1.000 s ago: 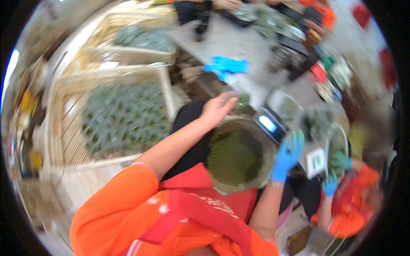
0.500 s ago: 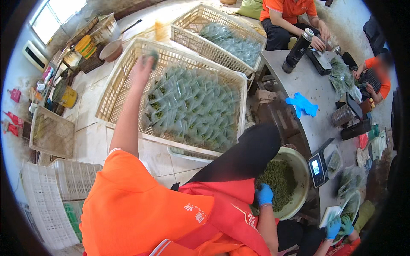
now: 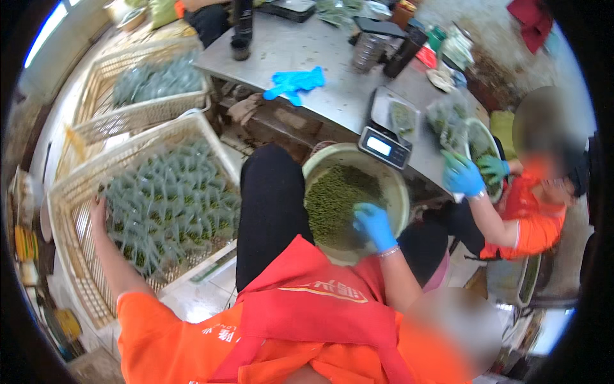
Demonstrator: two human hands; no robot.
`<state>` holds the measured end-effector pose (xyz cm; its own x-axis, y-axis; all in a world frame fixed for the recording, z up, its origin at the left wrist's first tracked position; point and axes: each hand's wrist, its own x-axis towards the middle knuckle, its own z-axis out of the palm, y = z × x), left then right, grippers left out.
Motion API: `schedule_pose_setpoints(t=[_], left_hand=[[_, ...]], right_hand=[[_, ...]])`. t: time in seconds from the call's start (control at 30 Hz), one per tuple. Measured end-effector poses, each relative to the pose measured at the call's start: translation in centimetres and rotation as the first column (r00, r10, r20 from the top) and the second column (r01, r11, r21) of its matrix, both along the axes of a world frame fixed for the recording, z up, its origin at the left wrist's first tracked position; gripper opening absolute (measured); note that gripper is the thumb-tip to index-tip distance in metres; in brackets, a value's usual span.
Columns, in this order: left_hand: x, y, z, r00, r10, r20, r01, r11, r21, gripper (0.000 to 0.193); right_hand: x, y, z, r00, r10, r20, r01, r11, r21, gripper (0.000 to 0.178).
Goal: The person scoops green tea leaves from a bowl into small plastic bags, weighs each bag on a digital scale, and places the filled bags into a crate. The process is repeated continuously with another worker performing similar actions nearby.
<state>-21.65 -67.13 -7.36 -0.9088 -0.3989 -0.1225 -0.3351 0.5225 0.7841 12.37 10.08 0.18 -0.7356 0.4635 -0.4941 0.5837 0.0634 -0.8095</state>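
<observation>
My bare left hand point(image 3: 98, 208) reaches out to the left side of a cream plastic basket point(image 3: 70, 192) filled with clear bags of green produce point(image 3: 169, 205). It touches the bags by the rim; whether it grips one is hidden. My right hand point(image 3: 375, 224), in a blue glove, rests with loose fingers on the small green pieces in a pale green bowl point(image 3: 395, 185). The bowl stands between my black-trousered legs, below the table edge.
A digital scale point(image 3: 385, 144) with a tray sits on the metal table point(image 3: 300, 48), near a pair of blue gloves point(image 3: 294, 83). A second basket point(image 3: 128, 115) of bags stands behind the first. At right a co-worker's gloved hands point(image 3: 470, 174) handle bags.
My left hand has pulled back from the basket's far rim to its left side. My right hand stays in the bowl. The view has swung toward the table.
</observation>
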Motion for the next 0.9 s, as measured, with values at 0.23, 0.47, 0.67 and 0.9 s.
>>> schedule_pose_setpoints(t=[0.23, 0.47, 0.67, 0.9], left_hand=[[0.2, 11.8, 6.0, 0.927, -0.207, -0.314, 0.013, 0.852, -0.523, 0.052], [7.8, 38.9, 10.5, 0.624, -0.681, -0.384, 0.503, 0.726, -0.469, 0.034], [13.8, 56.3, 13.9, 0.216, -0.812, -0.541, 0.741, 0.498, -0.451, 0.02], [18.2, 65.0, 10.9, 0.251, -0.874, -0.416, 0.932, 0.334, -0.139, 0.017]], right_hand=[[1.5, 2.2, 0.4, 0.937, -0.244, -0.25, 0.096, 0.868, -0.486, 0.031], [0.7, 1.6, -0.4, 0.985, -0.028, -0.171, 0.0, 0.987, -0.16, 0.02], [2.8, 2.8, -3.3, 0.921, 0.223, -0.319, -0.076, 0.907, 0.414, 0.023], [3.0, 2.3, -2.3, 0.976, -0.157, -0.152, 0.127, 0.973, -0.191, 0.024]])
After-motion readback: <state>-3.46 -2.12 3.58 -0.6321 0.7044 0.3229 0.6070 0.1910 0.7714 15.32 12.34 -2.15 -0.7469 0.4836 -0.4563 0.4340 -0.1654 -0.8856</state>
